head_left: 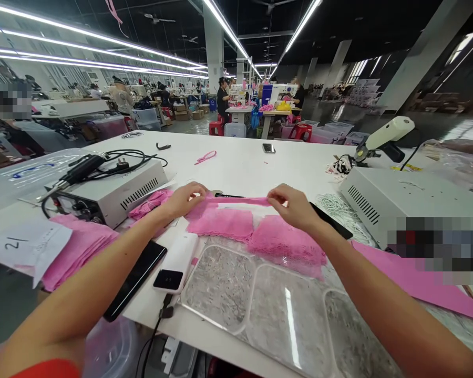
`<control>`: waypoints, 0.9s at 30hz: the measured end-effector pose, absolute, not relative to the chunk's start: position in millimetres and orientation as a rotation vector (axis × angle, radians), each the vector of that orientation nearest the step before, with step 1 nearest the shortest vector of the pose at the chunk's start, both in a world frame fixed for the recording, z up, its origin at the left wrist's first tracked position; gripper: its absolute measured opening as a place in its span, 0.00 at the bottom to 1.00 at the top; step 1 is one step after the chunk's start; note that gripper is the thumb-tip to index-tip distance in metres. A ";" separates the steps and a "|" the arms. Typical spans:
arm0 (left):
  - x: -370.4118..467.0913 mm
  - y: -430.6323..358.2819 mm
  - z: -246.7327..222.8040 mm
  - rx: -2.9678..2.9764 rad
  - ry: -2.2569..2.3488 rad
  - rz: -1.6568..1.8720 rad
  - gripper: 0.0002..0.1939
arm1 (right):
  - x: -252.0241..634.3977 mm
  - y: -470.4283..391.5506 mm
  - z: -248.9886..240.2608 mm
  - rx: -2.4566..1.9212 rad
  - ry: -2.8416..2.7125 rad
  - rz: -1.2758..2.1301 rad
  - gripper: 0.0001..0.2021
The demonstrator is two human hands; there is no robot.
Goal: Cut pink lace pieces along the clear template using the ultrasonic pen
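My left hand (189, 198) pinches one end of a narrow pink strip (240, 200). The other end is pinched in my right hand (290, 203), and the strip is stretched flat between them above the white table (236, 176). Just below the strip lie two piles of pink fabric pieces, a left pile (228, 223) and a right pile (286, 242). Nearer to me is a clear plastic tray (289, 315) with rounded compartments. Behind the strip a thin black tool (228, 195) is partly visible.
Grey metal boxes stand left (122, 194) and right (418, 205), the left one with a black handpiece (82, 170) and cables. Phones, a white power bank (177, 262), a pink loop (206, 157) and stacked pink fabric (81, 249) lie around. Farther off, people sit or stand at workstations.
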State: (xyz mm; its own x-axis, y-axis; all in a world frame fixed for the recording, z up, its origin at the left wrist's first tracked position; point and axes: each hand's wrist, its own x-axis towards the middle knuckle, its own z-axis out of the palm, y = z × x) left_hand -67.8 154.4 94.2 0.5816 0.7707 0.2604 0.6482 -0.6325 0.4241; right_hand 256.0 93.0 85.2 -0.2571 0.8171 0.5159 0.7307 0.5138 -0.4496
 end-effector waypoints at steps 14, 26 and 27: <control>-45.7 124.8 60.3 2.863 0.872 0.334 0.09 | 286.8 34.9 32.7 -1.286 -2.052 0.188 0.08; 44.5 81.3 11.5 3.200 0.517 0.338 0.10 | 315.5 -24.9 -2.8 -1.559 -2.199 0.166 0.07; 44.3 81.7 11.8 3.201 0.531 0.348 0.10 | 315.2 -23.7 -3.3 -1.561 -2.196 0.174 0.07</control>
State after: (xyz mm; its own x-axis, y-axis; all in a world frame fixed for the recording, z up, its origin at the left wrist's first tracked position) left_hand 44.3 81.7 11.8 0.9246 0.3049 0.2284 0.3309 -0.9398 -0.0849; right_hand 315.2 -23.7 -3.3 -0.2678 0.9229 0.2766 0.8679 0.3557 -0.3467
